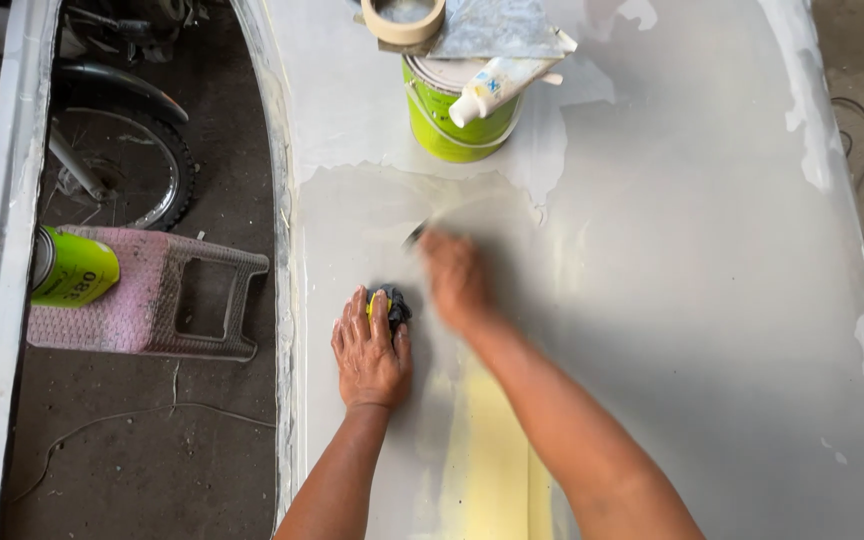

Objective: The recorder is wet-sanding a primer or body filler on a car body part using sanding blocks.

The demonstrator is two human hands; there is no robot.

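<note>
From the head camera I am looking down on a big grey panel (672,300), patched with paler filler and a yellow streak running toward six o'clock. At twelve o'clock one green tin (457,115) is standing on it, carrying a roll of tape (404,20), a flat metal scraper (497,28) and a white tube (497,88), one of each. Off the panel at nine o'clock a pink stool (142,295) is bearing a second green can (72,268), and a wheel (117,165) is showing behind it at ten o'clock. Nothing is lying between the hands and the tin.

My left hand (372,350) is pressing flat, fingers spread, on one dark crumpled pad (392,303) with a yellow spot (only its top edge is peeking out), near the panel's left edge. My right hand (455,280) is blurring just at one o'clock of it; something dark is showing at its fingertips, and I cannot tell its grip.
</note>
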